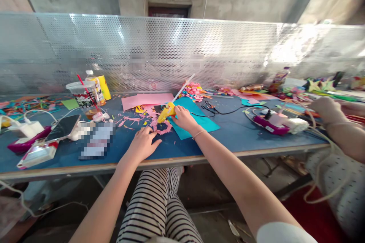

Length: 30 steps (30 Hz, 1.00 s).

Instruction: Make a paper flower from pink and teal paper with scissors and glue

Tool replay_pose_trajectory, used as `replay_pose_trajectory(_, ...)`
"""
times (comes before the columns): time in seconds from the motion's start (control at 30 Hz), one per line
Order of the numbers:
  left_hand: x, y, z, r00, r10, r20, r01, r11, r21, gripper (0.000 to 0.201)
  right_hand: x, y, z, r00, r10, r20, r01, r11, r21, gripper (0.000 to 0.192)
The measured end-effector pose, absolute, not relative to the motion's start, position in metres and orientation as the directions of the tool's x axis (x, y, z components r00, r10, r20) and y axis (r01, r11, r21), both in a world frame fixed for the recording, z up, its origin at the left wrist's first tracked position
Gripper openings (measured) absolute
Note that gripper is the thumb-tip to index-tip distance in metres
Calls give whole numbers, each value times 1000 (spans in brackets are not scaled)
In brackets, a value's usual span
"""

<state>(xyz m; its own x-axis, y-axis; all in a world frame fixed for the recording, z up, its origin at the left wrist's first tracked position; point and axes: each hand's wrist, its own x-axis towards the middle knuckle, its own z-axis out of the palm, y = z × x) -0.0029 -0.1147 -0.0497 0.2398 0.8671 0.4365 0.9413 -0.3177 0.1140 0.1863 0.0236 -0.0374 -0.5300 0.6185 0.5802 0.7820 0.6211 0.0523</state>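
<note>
Right hand is closed around a yellow glue gun, so that's gripped, and the gun sits about mid-desk in front of me, with a long whitish stick poking up out of it at a slant. Just below and around it there's a mess of pink paper scraps, and a teal sheet lies flat under my right wrist. Left hand is open and holding nothing, palm down on the blue desk next to the scraps. Further back there's a pink sheet and a heap of folded pink bits. A plastic cup with a red straw is off to my left, a purple power strip to my right, then a neighbour's hand past that. Behind everything stands a perforated metal screen.
</note>
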Motion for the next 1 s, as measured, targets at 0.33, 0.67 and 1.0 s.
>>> replay_pose_trajectory(0.33,-4,-114,-51,240,866,439,941,-319,115,38,188,25,-39,-531,623,574,781,623,47,20)
replay_pose_trajectory(0.67,-5,-112,-54,237,861,450,939,-322,122,35,194,29,-28,-342,649,680,834,542,-97,30)
replay_pose_trajectory(1.0,-7,-109,-57,228,875,427,938,-314,145,37,282,60,-25,388,796,464,835,-91,-542,49)
